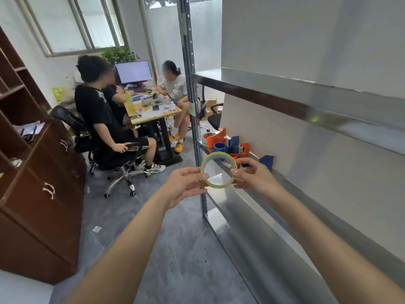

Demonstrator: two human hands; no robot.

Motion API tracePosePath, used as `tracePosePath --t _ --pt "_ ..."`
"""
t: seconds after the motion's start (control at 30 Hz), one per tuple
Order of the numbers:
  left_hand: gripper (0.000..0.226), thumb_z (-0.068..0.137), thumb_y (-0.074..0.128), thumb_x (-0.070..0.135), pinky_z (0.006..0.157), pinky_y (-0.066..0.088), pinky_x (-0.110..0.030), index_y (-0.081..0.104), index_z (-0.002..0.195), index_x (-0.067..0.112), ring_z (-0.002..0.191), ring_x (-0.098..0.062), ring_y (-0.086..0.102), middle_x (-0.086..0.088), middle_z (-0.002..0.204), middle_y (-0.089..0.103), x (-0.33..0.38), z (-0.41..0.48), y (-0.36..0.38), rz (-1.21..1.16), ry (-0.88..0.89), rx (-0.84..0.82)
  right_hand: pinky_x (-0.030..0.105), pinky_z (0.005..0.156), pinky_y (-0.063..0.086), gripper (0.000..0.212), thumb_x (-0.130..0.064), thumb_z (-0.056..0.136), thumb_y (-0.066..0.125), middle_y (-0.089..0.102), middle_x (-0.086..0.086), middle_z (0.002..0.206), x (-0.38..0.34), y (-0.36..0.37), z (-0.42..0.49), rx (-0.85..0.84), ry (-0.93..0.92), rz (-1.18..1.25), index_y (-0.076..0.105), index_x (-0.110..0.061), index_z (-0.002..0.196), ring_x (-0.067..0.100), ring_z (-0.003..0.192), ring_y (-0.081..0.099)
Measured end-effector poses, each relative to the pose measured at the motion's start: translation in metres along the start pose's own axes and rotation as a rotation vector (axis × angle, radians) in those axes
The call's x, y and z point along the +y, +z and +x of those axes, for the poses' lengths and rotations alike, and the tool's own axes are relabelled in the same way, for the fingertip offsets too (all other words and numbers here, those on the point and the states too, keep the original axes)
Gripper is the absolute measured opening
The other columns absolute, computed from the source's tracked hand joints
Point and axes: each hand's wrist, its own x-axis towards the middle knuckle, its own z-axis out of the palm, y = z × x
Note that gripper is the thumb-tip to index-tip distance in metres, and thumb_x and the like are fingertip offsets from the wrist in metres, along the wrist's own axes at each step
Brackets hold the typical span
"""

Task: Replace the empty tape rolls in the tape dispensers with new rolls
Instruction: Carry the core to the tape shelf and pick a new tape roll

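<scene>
A thin yellow-green tape roll (210, 183) is held up in front of me, its open ring facing the camera. My left hand (185, 183) pinches its left rim and my right hand (252, 175) pinches its right rim. Behind the roll, on a metal shelf (274, 178), stand several tape dispensers: an orange one (215, 137) farthest away, a blue one (230, 145) in the middle, and another orange one (242, 153) partly hidden by the roll. A blue piece (267, 161) shows just past my right hand.
The metal shelving unit (192, 106) with its upright post and upper shelf runs along my right. A brown wooden cabinet (39, 172) stands at the left. Three people sit around a desk (153, 110) with a monitor ahead; an office chair (118, 167) occupies the grey floor.
</scene>
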Motion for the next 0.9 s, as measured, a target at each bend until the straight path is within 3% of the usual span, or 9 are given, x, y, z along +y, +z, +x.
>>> tracePosePath --t 0.2,0.37,0.6,0.9 --pt "0.059 0.066 0.079 0.011 0.072 0.058 -0.034 0.059 0.119 -0.003 0.088 -0.028 0.070 -0.017 0.102 0.070 0.012 0.020 -0.036 -0.011 -0.001 -0.021 0.031 0.073 0.060 0.036 -0.021 0.085 0.072 0.070 0.003 0.094 -0.005 0.028 0.026 0.001 0.005 -0.040 0.058 -0.015 0.118 0.020 0.081 0.073" --pt "0.061 0.060 0.080 0.014 0.079 0.058 -0.037 0.060 0.115 -0.002 0.084 -0.026 0.071 -0.013 0.094 0.073 0.011 0.035 -0.067 0.013 -0.043 -0.063 0.030 0.071 0.059 0.035 -0.021 0.084 0.073 0.071 0.012 0.099 0.006 0.051 0.042 -0.014 0.028 -0.003 0.059 -0.017 0.116 0.021 0.081 0.073" --pt "0.055 0.058 0.080 0.016 0.083 0.058 -0.037 0.062 0.108 0.002 0.086 -0.025 0.072 -0.012 0.097 0.074 0.006 0.052 -0.098 0.043 -0.073 -0.098 0.024 0.064 0.058 0.031 -0.016 0.086 0.070 0.070 0.007 0.095 0.015 0.078 0.057 0.004 0.063 0.007 0.058 -0.016 0.115 0.015 0.074 0.072" --pt "0.047 0.073 0.076 0.009 0.084 0.057 -0.038 0.060 0.116 0.000 0.093 -0.028 0.071 -0.015 0.102 0.072 0.013 0.081 -0.118 0.039 -0.079 -0.073 0.023 0.064 0.057 0.032 -0.020 0.085 0.071 0.072 0.009 0.098 0.013 0.086 0.091 0.004 0.055 -0.007 0.059 -0.017 0.115 0.019 0.081 0.073"
